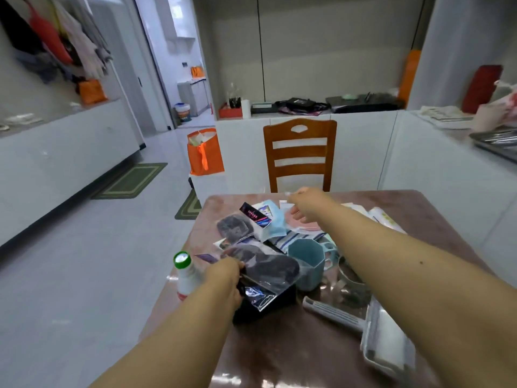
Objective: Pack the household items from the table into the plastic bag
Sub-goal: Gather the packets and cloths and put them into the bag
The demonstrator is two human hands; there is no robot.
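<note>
A clear plastic bag (263, 275) holding a dark padded item is gripped at its near left corner by the left hand (223, 278), whose fingers are curled round the film; the bag lies on the glossy reddish-brown table (279, 345), over a black box. Just left of those fingers a white plastic bottle with a green cap (184, 273) stands upright. To their right a teal angular plastic cup (306, 264) is seen, and nearer the camera a grey-and-white lint roller (372, 331) is laid flat. The right hand (306, 205) is stretched to the far side of the table, fingers bent over a small clear packet; whether it is pinched cannot be told. Beneath that hand lies a light blue packet (272, 222). Beyond stands a wooden slatted chair (299, 152).
</note>
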